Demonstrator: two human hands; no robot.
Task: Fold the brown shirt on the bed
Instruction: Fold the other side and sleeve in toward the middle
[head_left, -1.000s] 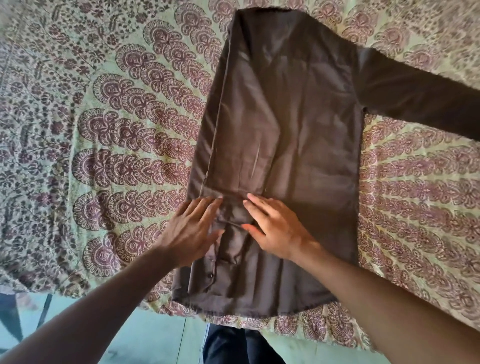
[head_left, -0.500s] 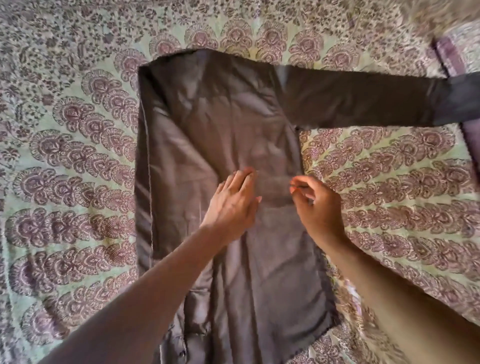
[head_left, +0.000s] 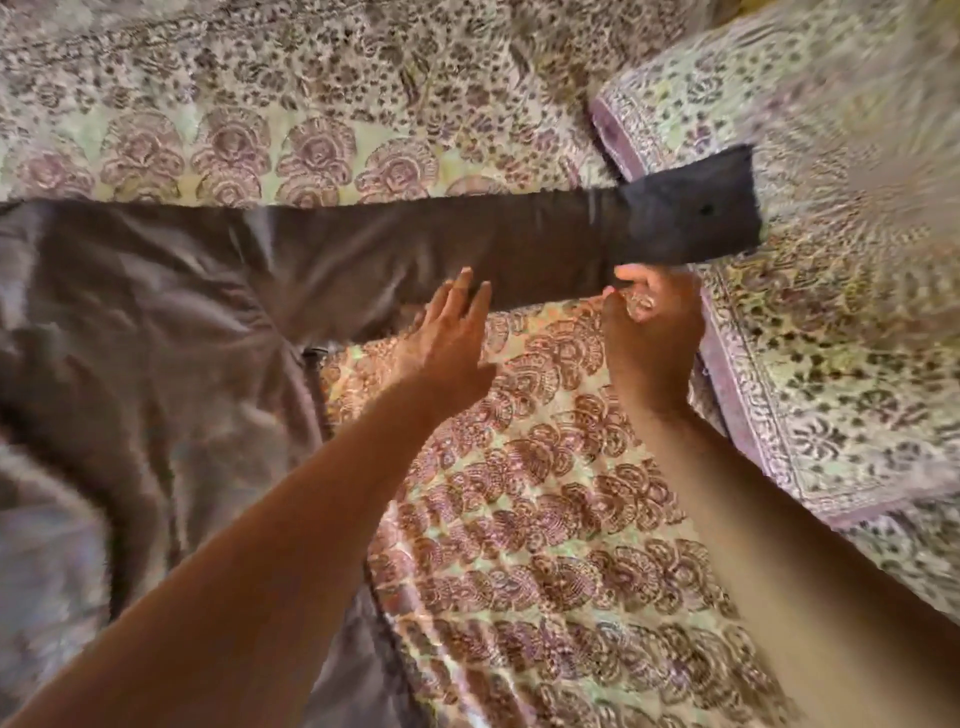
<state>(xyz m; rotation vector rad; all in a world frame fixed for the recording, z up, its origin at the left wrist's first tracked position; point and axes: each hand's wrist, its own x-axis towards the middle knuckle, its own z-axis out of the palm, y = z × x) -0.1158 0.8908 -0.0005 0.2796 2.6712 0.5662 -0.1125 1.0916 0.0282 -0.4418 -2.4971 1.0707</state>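
Observation:
The brown shirt (head_left: 156, 338) lies flat on the patterned bedsheet (head_left: 519, 493), its body filling the left side. One long sleeve (head_left: 467, 239) stretches out to the right, and its darker cuff (head_left: 691, 213) rests on a pillow. My left hand (head_left: 447, 343) reaches forward with straight fingers whose tips touch the sleeve's lower edge. My right hand (head_left: 649, 332) is at the sleeve's lower edge just before the cuff, fingers curled and thumb on the fabric, pinching it.
A pillow (head_left: 831, 364) in the same floral print lies at the right, partly under the cuff. Patterned sheet spreads beyond the sleeve at the top and between my forearms.
My view and both hands have shifted right, off the shirt's body to the outstretched sleeve. The right hand now pinches the sleeve near the cuff.

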